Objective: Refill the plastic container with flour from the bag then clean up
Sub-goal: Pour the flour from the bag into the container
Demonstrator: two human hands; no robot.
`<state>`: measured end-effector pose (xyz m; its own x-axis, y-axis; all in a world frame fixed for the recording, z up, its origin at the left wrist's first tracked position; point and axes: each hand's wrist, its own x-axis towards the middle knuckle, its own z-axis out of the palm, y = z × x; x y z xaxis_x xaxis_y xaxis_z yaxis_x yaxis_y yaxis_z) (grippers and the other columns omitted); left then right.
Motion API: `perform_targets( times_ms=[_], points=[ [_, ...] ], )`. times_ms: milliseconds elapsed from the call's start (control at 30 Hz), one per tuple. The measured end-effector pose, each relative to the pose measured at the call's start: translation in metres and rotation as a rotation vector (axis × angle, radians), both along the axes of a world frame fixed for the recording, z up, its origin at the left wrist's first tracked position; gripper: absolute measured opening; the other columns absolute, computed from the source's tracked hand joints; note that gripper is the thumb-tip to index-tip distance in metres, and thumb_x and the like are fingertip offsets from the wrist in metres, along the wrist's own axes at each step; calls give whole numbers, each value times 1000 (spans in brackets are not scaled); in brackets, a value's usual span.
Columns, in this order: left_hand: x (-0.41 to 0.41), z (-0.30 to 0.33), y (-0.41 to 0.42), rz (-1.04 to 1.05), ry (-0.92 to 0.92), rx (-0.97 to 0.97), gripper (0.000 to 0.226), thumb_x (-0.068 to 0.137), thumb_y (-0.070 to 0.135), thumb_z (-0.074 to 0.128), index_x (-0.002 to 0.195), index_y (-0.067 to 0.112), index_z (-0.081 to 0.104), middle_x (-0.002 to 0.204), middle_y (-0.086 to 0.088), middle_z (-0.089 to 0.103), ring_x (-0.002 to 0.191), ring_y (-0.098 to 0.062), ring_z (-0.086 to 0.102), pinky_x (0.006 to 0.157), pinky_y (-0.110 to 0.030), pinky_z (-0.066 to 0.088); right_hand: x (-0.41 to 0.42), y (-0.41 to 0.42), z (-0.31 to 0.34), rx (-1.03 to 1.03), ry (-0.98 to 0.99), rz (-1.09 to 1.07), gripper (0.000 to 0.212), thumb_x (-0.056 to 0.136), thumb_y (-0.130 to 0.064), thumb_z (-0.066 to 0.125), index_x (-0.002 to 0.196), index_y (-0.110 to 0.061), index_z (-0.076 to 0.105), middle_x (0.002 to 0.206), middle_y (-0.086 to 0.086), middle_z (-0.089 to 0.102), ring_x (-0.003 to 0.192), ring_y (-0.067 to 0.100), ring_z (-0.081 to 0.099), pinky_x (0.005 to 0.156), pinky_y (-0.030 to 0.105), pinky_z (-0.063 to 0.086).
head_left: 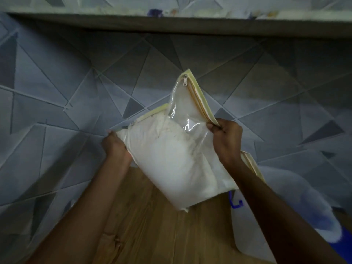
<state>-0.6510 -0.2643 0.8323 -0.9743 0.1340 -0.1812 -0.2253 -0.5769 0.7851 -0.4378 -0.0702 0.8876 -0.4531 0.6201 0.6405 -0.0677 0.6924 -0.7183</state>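
A clear plastic zip bag [177, 159] with cream fabric edging, partly full of white flour, hangs in the air above a wooden surface. My left hand [114, 144] grips its left edge. My right hand [226, 138] pinches the zippered cream edge on the right. The zip pull [185, 80] sits at the bag's top corner. At lower right a whitish plastic container [285, 216] with blue parts is partly hidden behind my right forearm.
A wooden board or tabletop [152, 225] lies below the bag. Grey geometric-patterned floor covering [57, 101] spreads all around. A dark ledge [171, 25] runs across the top of the view.
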Motion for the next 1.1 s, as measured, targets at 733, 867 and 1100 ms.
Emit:
perform_targets(
  times_ms=[733, 867, 1100],
  points=[
    [33, 111, 149, 222, 148, -65, 36, 101, 24, 42, 125, -2, 52, 123, -13, 60, 107, -25, 64, 100, -40, 52, 83, 142, 46, 143, -231, -76, 49, 85, -16, 72, 49, -8, 40, 46, -2, 35, 46, 16, 39, 54, 31, 29],
    [48, 118, 174, 229, 184, -133, 37, 105, 25, 37, 130, 0, 46, 123, -11, 55, 107, -21, 59, 100, -32, 49, 86, 160, 38, 102, -267, -81, 40, 84, -17, 73, 56, 1, 50, 50, 1, 41, 50, 19, 45, 56, 31, 35],
    [63, 130, 189, 292, 239, -254, 36, 105, 27, 37, 129, 1, 46, 128, -13, 55, 115, -24, 58, 102, -34, 47, 90, 173, 27, 26, -291, -100, 46, 82, -17, 74, 45, -13, 47, 45, -5, 43, 55, 21, 50, 60, 34, 40]
  ],
)
